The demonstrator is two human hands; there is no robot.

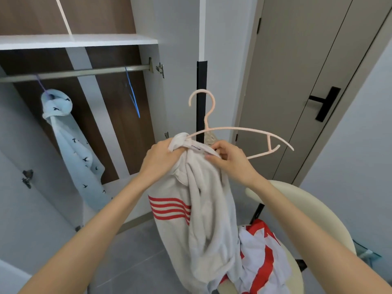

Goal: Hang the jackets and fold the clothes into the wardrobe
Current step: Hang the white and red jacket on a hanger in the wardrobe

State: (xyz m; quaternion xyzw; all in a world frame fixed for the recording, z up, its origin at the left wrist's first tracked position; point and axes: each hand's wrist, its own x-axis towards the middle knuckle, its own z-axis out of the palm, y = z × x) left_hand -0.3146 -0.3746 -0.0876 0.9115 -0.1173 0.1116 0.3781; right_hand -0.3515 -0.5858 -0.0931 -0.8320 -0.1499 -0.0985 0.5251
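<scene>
Between you and the open wardrobe [146, 102], chest height: both hands busy on a white jacket [203, 209] with red stripes.

- Your left hand [161, 158] is closed round a bunched wad of the jacket's shoulder. The near arm of the pink hanger [244, 130] runs into that wad and is lost under cloth and fingers.
- Your right hand [231, 162] pinches the collar beside a label. Print on the label is too small to read.
- The hanger's far arm sticks out bare to the right, hook upward and off the rail [84, 72].
- The jacket hangs down from your hands; its hem is cut off by the bottom edge.
- A pale blue garment [74, 145] hangs from the rail on a purple hook [41, 84]; the rest of that hanger is buried in the cloth.
- A blue hanger [132, 94] sits further along the rail, blurred.
- On the cream chair [318, 209], a red-and-white clothes pile [261, 251] is partly hidden behind the jacket.
</scene>
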